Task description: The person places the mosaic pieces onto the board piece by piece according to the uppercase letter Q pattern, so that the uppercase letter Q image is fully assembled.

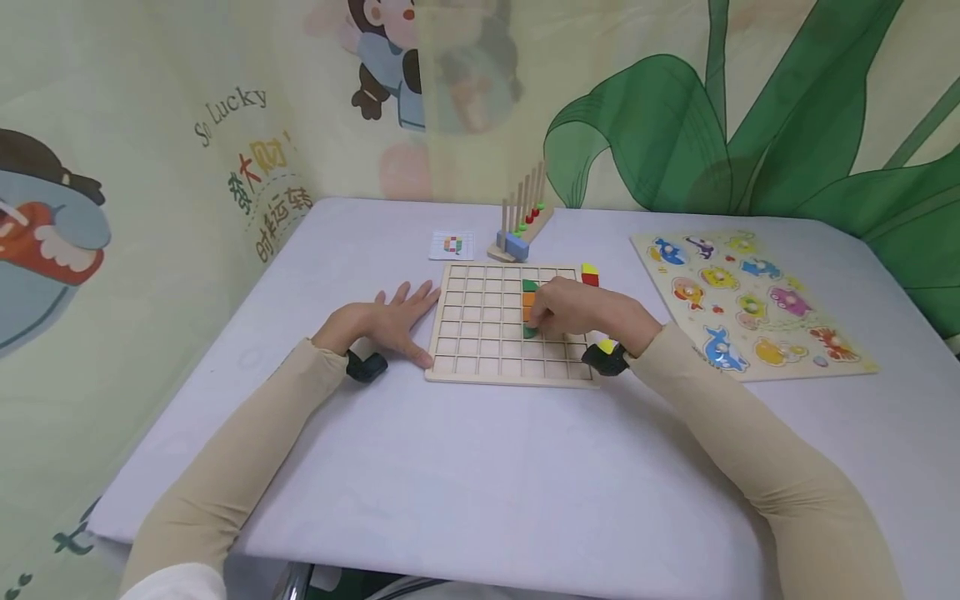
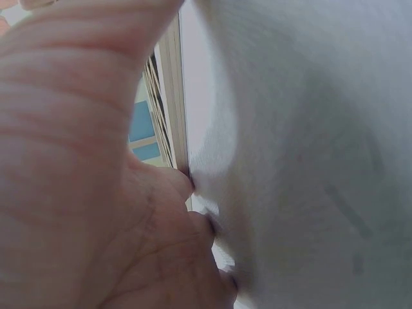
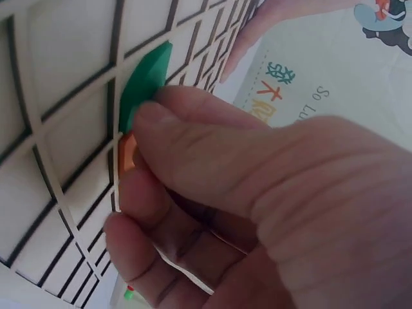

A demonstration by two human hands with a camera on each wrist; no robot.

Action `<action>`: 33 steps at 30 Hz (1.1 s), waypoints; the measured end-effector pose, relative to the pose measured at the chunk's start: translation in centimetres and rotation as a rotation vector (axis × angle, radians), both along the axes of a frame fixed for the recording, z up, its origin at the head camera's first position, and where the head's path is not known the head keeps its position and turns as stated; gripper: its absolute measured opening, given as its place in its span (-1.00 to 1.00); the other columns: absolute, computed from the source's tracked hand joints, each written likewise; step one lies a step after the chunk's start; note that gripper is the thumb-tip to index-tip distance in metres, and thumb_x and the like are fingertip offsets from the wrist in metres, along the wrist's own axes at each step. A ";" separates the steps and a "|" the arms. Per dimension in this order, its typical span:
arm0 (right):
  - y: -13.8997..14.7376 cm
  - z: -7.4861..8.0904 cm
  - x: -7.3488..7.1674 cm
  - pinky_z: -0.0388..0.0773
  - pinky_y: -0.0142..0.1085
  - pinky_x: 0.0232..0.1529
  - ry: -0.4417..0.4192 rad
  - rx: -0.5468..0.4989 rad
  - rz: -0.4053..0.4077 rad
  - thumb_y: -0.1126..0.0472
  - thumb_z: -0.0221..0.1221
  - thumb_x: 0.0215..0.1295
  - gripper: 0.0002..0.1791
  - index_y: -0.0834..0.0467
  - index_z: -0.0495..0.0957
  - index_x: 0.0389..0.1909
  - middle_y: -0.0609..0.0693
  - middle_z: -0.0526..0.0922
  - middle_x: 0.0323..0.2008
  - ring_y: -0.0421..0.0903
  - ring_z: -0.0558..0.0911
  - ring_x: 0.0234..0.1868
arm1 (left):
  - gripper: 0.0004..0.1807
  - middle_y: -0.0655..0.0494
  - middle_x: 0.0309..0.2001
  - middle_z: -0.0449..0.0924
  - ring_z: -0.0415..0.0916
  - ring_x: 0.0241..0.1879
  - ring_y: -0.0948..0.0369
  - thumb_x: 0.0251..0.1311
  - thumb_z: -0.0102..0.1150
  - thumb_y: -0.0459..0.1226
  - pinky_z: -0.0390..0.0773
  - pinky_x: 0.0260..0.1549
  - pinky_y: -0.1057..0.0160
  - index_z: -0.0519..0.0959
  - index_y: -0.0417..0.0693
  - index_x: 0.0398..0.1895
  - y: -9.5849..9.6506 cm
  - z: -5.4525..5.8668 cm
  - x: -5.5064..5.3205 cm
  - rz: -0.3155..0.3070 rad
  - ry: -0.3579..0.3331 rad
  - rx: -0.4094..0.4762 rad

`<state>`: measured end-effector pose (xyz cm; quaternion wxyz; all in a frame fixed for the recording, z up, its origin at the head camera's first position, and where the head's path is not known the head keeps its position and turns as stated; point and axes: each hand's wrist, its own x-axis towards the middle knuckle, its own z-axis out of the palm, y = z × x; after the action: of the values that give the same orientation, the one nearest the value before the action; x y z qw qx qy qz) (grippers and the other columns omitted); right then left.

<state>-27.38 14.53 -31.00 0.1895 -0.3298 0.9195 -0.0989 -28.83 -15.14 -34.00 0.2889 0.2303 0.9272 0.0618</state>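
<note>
Green tile [image 3: 143,84] sits pinched in my right hand [image 1: 566,307] at the grid board [image 1: 487,329], whose left edge my spread left hand [image 1: 392,325] touches, likely to steady it.

Possibly a playroom: cartoon backdrop [image 1: 165,50], animal puzzle [image 1: 750,310]

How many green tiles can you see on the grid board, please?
2: one green tile on the far side of the orange tiles, and another green tile on their near side, at the right hand. That hand may hide more.
</note>
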 end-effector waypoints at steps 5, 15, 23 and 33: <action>1.2 0.8 -0.3 0.55 -0.21 -0.04 -0.024 -0.040 -0.041 0.34 0.21 0.31 -0.73 0.17 0.69 0.00 0.02 0.68 -0.15 -0.04 0.52 -0.15 | 0.38 -0.08 0.55 -0.66 -0.72 0.49 -0.16 0.00 0.33 0.24 -0.50 0.37 -0.32 -0.46 -0.06 0.55 0.1 0.1 0.1 0.006 -0.001 0.000; 6.1 3.8 -0.6 0.54 -0.19 -0.19 0.132 -0.046 -0.226 0.32 0.23 0.30 -0.64 0.29 0.57 0.10 0.11 0.61 -0.28 0.03 0.50 -0.22 | 0.38 -0.08 0.55 -0.65 -0.71 0.49 -0.17 -0.01 0.31 0.27 -0.48 0.37 -0.32 -0.46 -0.05 0.55 0.1 -0.3 -0.1 -0.005 0.009 -0.003; 7.9 4.2 -1.4 0.56 -0.16 -0.19 0.165 -0.034 -0.280 0.26 0.23 0.31 -0.64 0.31 0.56 0.09 0.15 0.63 -0.25 0.04 0.52 -0.23 | 0.38 -0.08 0.55 -0.66 -0.73 0.49 -0.17 0.00 0.33 0.24 -0.50 0.36 -0.33 -0.46 -0.07 0.55 -0.1 -0.2 0.0 0.003 0.004 0.007; 8.2 3.7 -1.6 0.54 -0.16 -0.21 0.086 0.018 -0.327 0.22 0.27 0.29 -0.57 0.30 0.52 0.13 0.15 0.59 -0.24 0.05 0.50 -0.19 | 0.37 -0.09 0.54 -0.66 -0.73 0.48 -0.17 0.01 0.32 0.24 -0.51 0.36 -0.33 -0.46 -0.08 0.55 0.0 -0.1 0.0 -0.003 0.000 0.017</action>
<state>-29.01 22.69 -27.28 0.1342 -0.1780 0.9691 -0.1058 -28.79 -15.17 -34.15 0.2871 0.2342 0.9262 0.0692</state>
